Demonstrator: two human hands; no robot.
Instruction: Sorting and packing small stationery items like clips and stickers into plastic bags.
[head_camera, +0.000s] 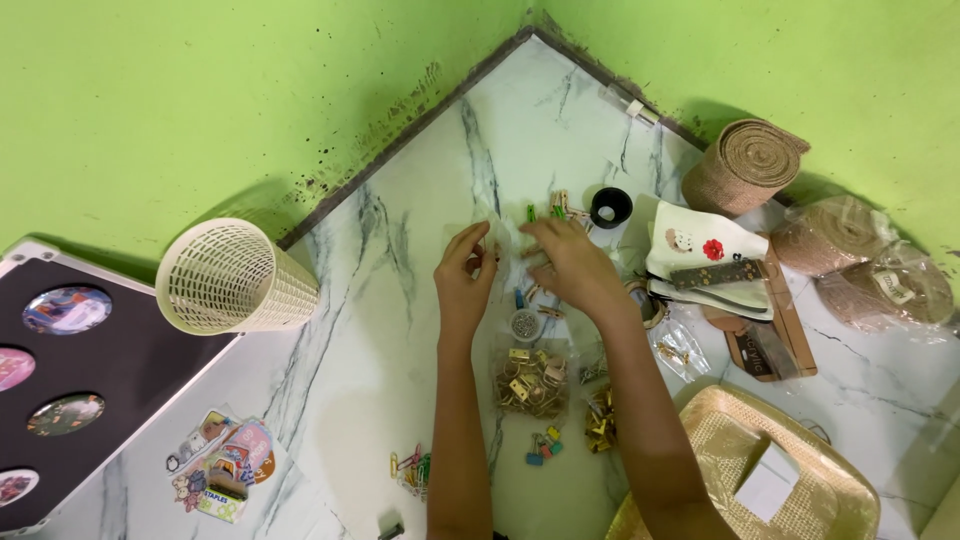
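Note:
My left hand (464, 270) and my right hand (572, 262) meet over a clear plastic bag (505, 232) on the white marble floor (390, 330), fingers pinching its edges. Small coloured wooden clothespins (556, 207) lie just beyond my right fingers. Below the hands sit a small round tin of pins (524, 323) and a clear bag of gold binder clips (530, 382). Loose gold clips (598, 418) and small coloured clips (543, 445) lie near my right forearm.
A cream mesh basket (232, 278) lies tipped at left beside a black board with round badges (70, 380). Stickers (222, 465) and coloured paper clips (412, 470) lie lower left. Burlap rolls (745, 165), a black tape roll (611, 206), white cloth (700, 240) and a woven gold bag (770, 470) sit right.

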